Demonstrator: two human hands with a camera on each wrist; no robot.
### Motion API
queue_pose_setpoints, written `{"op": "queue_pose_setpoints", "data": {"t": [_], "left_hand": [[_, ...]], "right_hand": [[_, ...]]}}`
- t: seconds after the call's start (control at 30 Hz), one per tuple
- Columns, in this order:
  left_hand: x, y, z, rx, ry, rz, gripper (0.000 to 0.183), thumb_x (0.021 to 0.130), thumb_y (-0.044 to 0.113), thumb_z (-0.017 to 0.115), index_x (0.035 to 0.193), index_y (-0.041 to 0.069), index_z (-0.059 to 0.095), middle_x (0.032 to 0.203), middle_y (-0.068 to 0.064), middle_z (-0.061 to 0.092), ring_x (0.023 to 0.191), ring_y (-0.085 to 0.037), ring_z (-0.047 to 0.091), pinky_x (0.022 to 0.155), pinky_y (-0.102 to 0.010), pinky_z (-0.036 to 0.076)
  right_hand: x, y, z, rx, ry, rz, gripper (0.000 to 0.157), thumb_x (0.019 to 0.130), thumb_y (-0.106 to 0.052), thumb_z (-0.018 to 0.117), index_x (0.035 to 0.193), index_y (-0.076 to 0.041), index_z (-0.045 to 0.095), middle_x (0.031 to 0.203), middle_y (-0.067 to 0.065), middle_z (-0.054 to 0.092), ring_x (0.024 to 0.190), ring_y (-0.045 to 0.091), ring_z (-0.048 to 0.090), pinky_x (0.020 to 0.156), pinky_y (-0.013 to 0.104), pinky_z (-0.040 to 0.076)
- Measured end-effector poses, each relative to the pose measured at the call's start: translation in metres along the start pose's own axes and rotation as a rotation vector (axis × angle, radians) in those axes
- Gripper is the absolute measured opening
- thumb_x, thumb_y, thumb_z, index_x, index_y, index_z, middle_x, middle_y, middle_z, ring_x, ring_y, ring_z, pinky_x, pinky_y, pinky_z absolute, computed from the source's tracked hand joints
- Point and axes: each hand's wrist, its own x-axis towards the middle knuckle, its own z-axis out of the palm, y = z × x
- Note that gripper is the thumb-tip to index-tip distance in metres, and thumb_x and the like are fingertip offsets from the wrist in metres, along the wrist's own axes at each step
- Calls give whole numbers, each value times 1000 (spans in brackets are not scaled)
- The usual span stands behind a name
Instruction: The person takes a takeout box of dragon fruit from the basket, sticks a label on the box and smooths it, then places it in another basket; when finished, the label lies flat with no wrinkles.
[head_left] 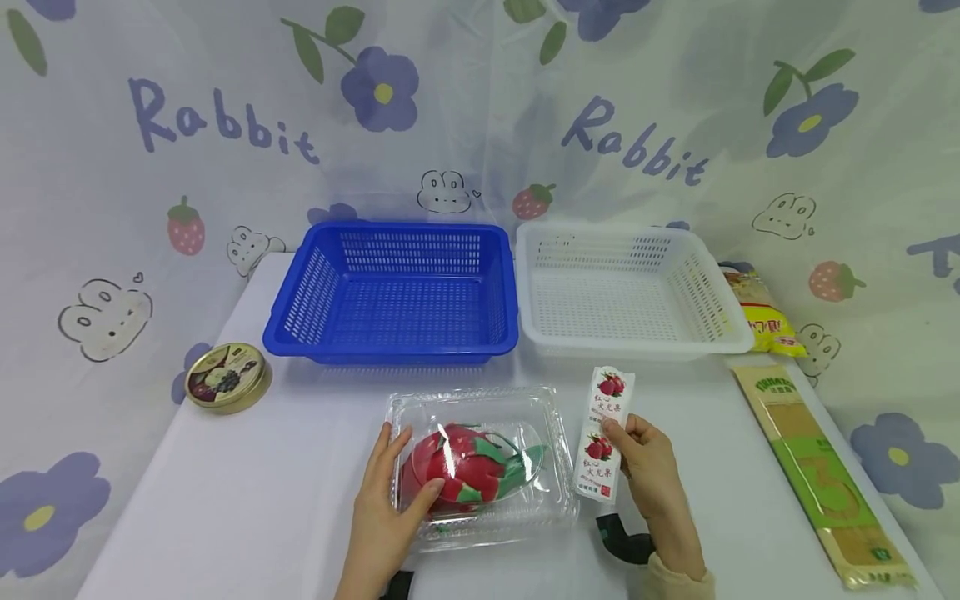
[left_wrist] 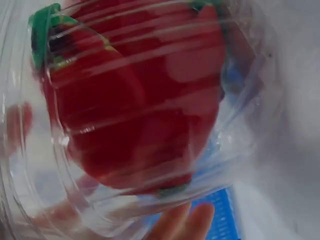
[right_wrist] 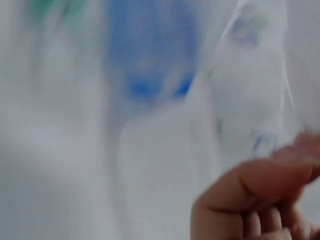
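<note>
A clear plastic clamshell box [head_left: 551, 492] sits in the middle of the table with a red dragon fruit [head_left: 457, 467] with green tips inside. My left hand [head_left: 390, 508] holds the box at its left side, thumb over the lid and fingers along the edge. Through the plastic, the left wrist view shows the fruit [left_wrist: 140, 110] close up, with fingers [left_wrist: 172, 222] at the box's edge. Just right of the box, my right hand [head_left: 651, 467] pinches a white strip of labels [head_left: 602, 442] between thumb and fingers. Two dragon fruit pictures and red lettering are printed on it.
Behind the box stand a blue basket [head_left: 405, 354] and a white basket [head_left: 637, 342], side by side. A round gold tin [head_left: 225, 375] lies at the left. Along the right are a yellow snack bag [head_left: 768, 325] and a long noodle pack [head_left: 817, 475].
</note>
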Motion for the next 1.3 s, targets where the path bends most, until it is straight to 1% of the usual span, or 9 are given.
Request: {"op": "queue_pose_setpoints", "data": {"t": [0.1,0.23,0.33,0.47,0.6,0.77,0.87,1.1,1.3], "left_hand": [[-2,3,2,54,72,44,65,79,22,80,137,13,52,153,-19,35,138,-45,33,99,-74,34],[-5,13,6,112,231,193,59,74,11,82,128,11,60,147,-17,44,134,-41,37,95,-73,39],[-8,26,10,37,308,349,52,72,2,82,120,10,65,133,-12,59,130,-29,48,104,-47,47],[-13,45,18,-143,226,496,47,72,0,80,115,12,67,112,-6,70,115,-13,59,101,-11,41],[-17,58,28,-188,136,519,43,71,7,83,111,15,69,104,-1,72,102,-12,64,91,-18,46],[-18,62,31,-222,146,445,33,72,5,82,101,16,73,94,4,75,93,-10,65,80,-18,48],[-15,61,30,-242,165,453,29,74,4,81,100,14,74,89,2,74,88,-9,63,78,-18,47],[-9,55,30,-231,214,543,22,73,7,82,93,14,76,82,0,74,82,-11,62,79,-20,44],[-6,51,31,-216,250,639,22,69,5,83,87,15,77,77,1,73,80,-12,62,92,-24,40]], "right_hand": [[-13,-9,13,239,-131,-62,17,101,-15,52,88,-14,63,88,-7,69,79,6,67,70,21,58],[-30,-14,34,390,-271,-64,19,103,-17,45,105,-17,64,97,-6,68,88,4,66,76,20,57],[-41,-17,51,381,-282,-45,13,102,-16,48,102,-13,61,95,-4,68,87,5,66,75,21,57],[-55,-20,72,314,-231,-30,6,96,-10,55,93,-6,58,87,-2,67,80,7,66,69,22,58],[-64,-21,85,280,-232,-17,9,95,-9,58,98,-1,59,85,-3,68,79,6,66,69,21,57],[-69,-20,86,261,-311,36,19,100,-20,52,103,-5,63,87,-8,70,75,3,63,66,17,51],[-71,-19,85,246,-340,42,21,102,-24,48,98,-12,65,84,-11,69,69,2,58,61,17,47],[-72,-17,87,204,-274,-32,17,98,-13,53,89,-12,67,76,-11,68,67,3,57,61,19,47],[-72,-18,90,229,-243,6,18,99,-15,51,92,-7,66,80,-8,70,69,3,63,64,19,51]]}}
